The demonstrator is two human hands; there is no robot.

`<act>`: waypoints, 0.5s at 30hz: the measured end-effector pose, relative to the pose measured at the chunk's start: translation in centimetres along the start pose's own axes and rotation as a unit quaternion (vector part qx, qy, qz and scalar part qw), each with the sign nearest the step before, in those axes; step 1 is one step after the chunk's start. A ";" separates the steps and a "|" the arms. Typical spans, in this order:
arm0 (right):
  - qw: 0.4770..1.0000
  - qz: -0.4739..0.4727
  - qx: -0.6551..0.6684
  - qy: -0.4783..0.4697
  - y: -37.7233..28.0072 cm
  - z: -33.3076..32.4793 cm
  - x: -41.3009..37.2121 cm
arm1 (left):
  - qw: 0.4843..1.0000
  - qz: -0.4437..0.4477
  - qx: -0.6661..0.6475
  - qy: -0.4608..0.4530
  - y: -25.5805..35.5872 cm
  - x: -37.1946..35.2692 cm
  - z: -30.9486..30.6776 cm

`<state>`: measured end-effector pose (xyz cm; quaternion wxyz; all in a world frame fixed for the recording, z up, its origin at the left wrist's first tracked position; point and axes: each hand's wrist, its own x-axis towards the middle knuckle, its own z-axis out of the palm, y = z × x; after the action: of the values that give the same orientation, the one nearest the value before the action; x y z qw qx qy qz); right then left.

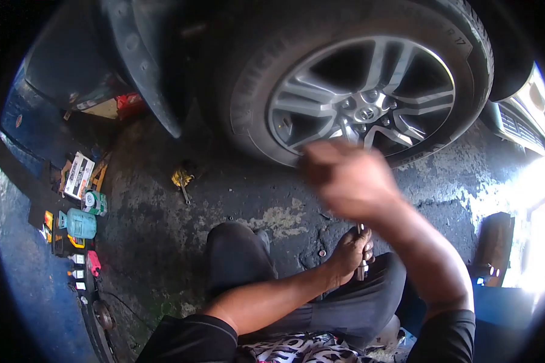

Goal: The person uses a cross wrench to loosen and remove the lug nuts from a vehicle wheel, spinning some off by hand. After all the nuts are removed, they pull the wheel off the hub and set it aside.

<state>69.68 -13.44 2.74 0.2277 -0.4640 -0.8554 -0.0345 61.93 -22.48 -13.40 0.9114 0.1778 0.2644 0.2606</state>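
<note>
My left hand (347, 254) is closed around a shiny metal bar tool with a socket-like end (362, 272), held upright above my right knee. Its upper end runs up toward my right forearm. My right hand (352, 180) is smeared by motion in front of the lower part of the wheel, so its fingers and anything in them cannot be made out. Behind it stands a tire (254, 115) on a silver spoked rim (378, 60). Several lug nuts (386, 121) show around the hub cap (367, 112). A small nut-like ring (322, 253) lies on the floor beside my left hand.
A wrench (185, 195) lies by a yellow item (181, 178) on the worn floor (145, 230). At left stand a teal gas cylinder (80, 224), a green-and-white can (94, 202), a white box (79, 175) and small bottles. A dark fender edge (145, 78) hangs at upper left.
</note>
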 end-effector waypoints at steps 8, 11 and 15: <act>0.685 0.577 -0.022 -0.445 10.2 5.9 -43.1 | 1.000 -0.016 0.010 0.024 2.2 -0.5 1.7; 0.712 0.432 -0.133 -0.537 12.1 6.1 -45.2 | 0.999 -0.028 -0.006 0.027 2.2 -0.7 1.1; 0.879 0.470 -0.055 0.055 9.4 -0.1 -28.5 | 0.999 -0.021 -0.016 0.034 2.0 -0.6 1.1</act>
<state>90.56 -30.27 -10.63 0.2384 -0.8207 -0.5193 0.0042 61.38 -21.49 -11.34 0.9101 0.1488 0.2944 0.2509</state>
